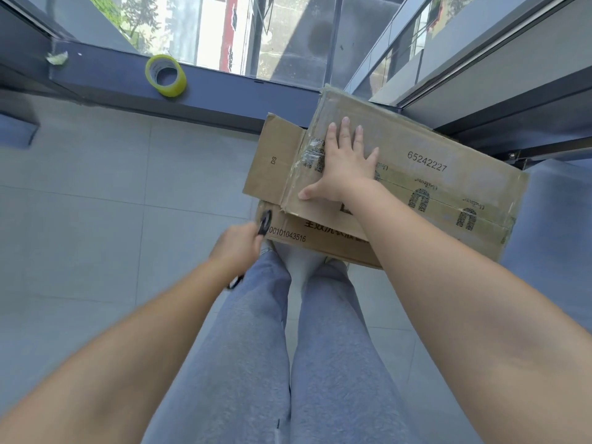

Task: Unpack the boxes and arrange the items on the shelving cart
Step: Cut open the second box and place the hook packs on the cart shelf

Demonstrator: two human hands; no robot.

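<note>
A taped brown cardboard box (432,174) lies on the tiled floor in front of my feet, printed with numbers and logos. One end flap (275,161) stands open on its left side. My right hand (342,161) presses flat on the box top with straight fingers, over the torn tape. My left hand (237,248) grips black scissors (264,222) just left of the box's near corner; it is blurred. The shelving cart is not in view.
A roll of yellow tape (165,75) stands on the dark window ledge (224,91) at the back. A crumpled scrap (57,57) lies further left on that ledge. Glass panels rise behind and at right. Grey floor tiles (96,203) spread to the left.
</note>
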